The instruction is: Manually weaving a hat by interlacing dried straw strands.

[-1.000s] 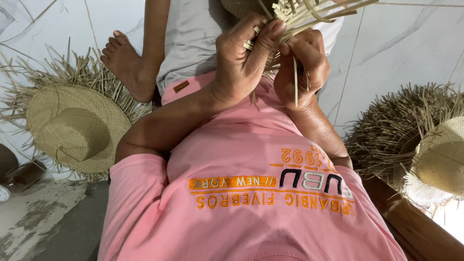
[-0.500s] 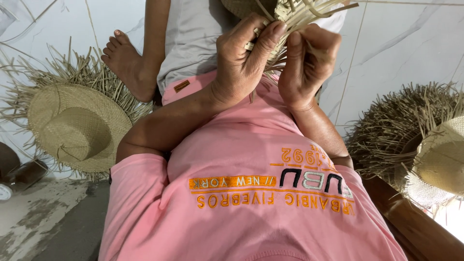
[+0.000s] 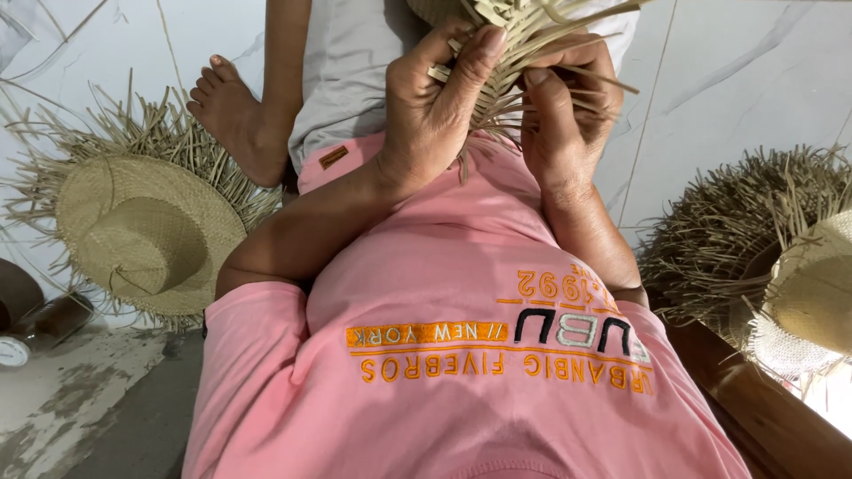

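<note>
far left, bottom: a dark brown rounded vessel (image 3: 16, 293) at the frame edge, with a dark cylindrical container (image 3: 55, 321) lying just beside it and a small white round dial face (image 3: 12, 351) below, all on a worn grey patch of floor (image 3: 80, 399).

left of centre: a finished pale woven straw hat with a long frayed brim fringe (image 3: 142, 232), crown up, lying on the white marbled tile floor (image 3: 98, 44). a bare foot (image 3: 229, 113) rests just beside its upper right edge, toes pointing to the upper left, touching the fringe or nearly so.

centre: pink short-sleeved shirt with orange and black embroidered lettering (image 3: 461, 355) fills the lower frame. pale grey shorts with a small brown tag (image 3: 351, 71) show above it.

upper centre: left hand (image 3: 435, 115) closed round a partly woven piece of flat pale straw strips (image 3: 515, 44), thumb pressed up against the plaited part, fingers wrapped behind. the piece is held up at the top edge of view, over the lap, loose strip ends fanning out to the right and hanging down between the hands.

just right: right hand (image 3: 568, 115) also clamped on the same woven piece, fingers curled over loose strands, index pinching at the weave edge. both hands touch the straw and sit close together.

far right: a heap of unfinished frayed straw hats (image 3: 754, 239), darker fringe around a pale crown, beside a dark brown wooden edge (image 3: 763, 417).
</note>
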